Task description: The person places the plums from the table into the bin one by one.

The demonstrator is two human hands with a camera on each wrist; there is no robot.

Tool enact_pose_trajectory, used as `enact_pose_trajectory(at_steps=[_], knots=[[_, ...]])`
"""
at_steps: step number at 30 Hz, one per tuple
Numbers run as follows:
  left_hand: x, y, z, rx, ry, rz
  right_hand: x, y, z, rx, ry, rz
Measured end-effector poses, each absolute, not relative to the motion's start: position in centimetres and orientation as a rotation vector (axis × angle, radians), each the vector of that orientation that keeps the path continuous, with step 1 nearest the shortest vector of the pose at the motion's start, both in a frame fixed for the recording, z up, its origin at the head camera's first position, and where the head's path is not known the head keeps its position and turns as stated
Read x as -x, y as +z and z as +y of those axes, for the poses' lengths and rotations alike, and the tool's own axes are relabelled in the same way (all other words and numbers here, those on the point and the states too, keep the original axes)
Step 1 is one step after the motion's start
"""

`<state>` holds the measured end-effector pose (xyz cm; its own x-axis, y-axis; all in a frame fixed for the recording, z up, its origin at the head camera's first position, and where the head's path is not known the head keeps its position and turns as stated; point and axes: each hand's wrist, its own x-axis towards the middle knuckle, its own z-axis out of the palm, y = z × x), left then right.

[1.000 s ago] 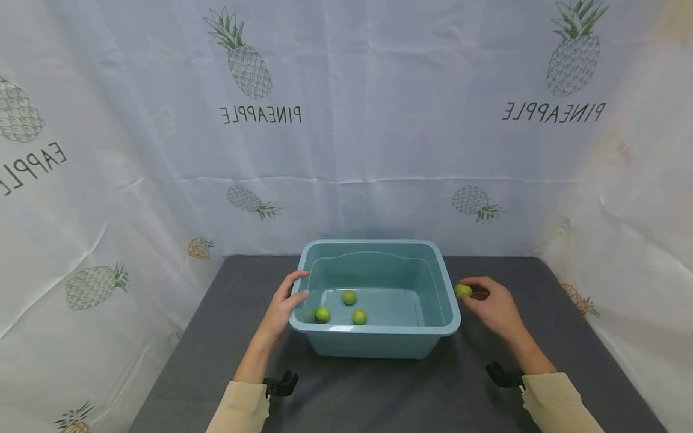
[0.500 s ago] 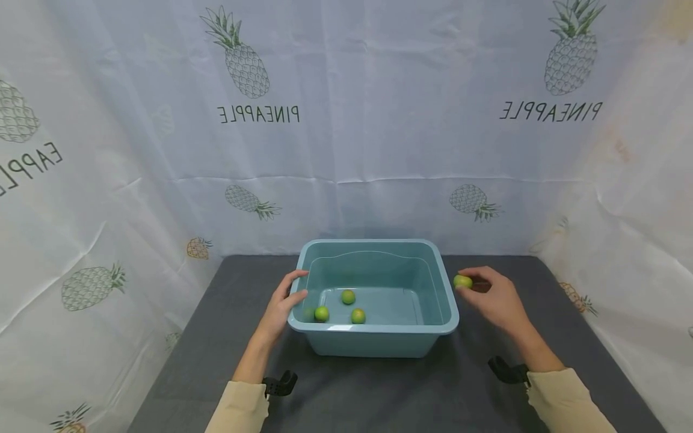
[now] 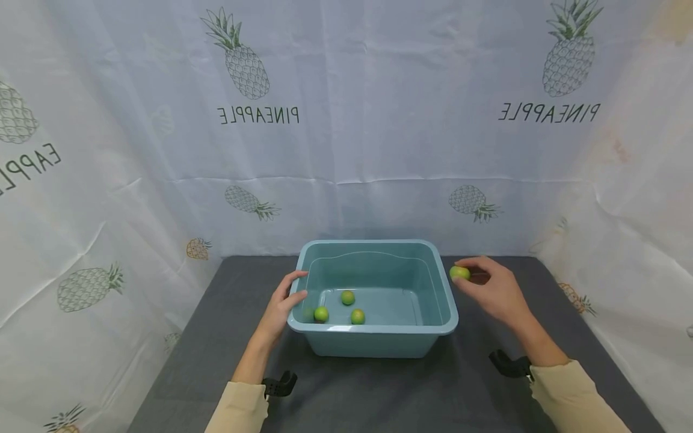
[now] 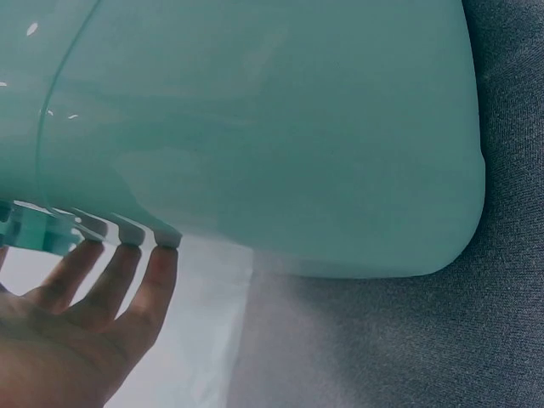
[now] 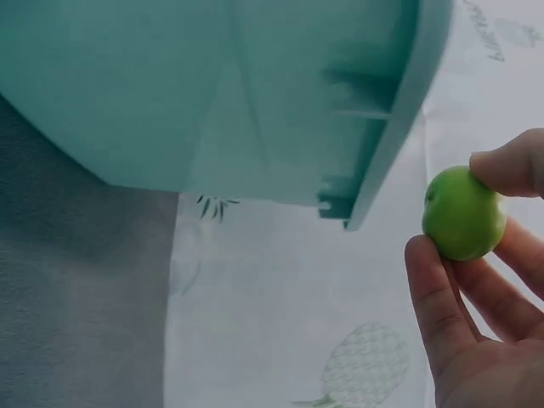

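Observation:
A light blue plastic basin (image 3: 373,344) stands on the dark tabletop. My left hand (image 3: 278,307) holds its left rim, thumb and a finger over the top. From the left wrist view, several fingers of that hand touch the outside under the rim. Beyond the right rim, my right hand (image 3: 495,291) pinches a small round green fruit (image 5: 463,214) between thumb and fingertips, raised near rim height. Three similar fruits lie in the left part of the basin: one green fruit (image 3: 321,314) at the front left, another green fruit (image 3: 348,297) behind, and a yellowish-green fruit (image 3: 358,316).
A pale curtain (image 3: 373,150) printed with pineapples hangs behind the table and at both sides. The dark tabletop (image 3: 379,391) extends in front of the basin and to both sides. Black wrist straps (image 3: 280,383) circle both wrists.
My right hand has lifted the green fruit upward, slightly nearer the basin's right rim. The left hand and the fruits inside the basin stay in place.

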<state>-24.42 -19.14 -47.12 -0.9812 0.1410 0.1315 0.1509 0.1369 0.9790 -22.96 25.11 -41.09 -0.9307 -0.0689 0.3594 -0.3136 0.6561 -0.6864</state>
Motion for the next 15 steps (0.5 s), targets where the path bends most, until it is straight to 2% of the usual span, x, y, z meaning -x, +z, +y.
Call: enact_pose_trajectory(at_steps=[15], knots=[[24.4,-47.0,-19.1,0.277,-2.032,-2.375,23.1,-38.6,22.9,-0.435,1.168,-2.550]])
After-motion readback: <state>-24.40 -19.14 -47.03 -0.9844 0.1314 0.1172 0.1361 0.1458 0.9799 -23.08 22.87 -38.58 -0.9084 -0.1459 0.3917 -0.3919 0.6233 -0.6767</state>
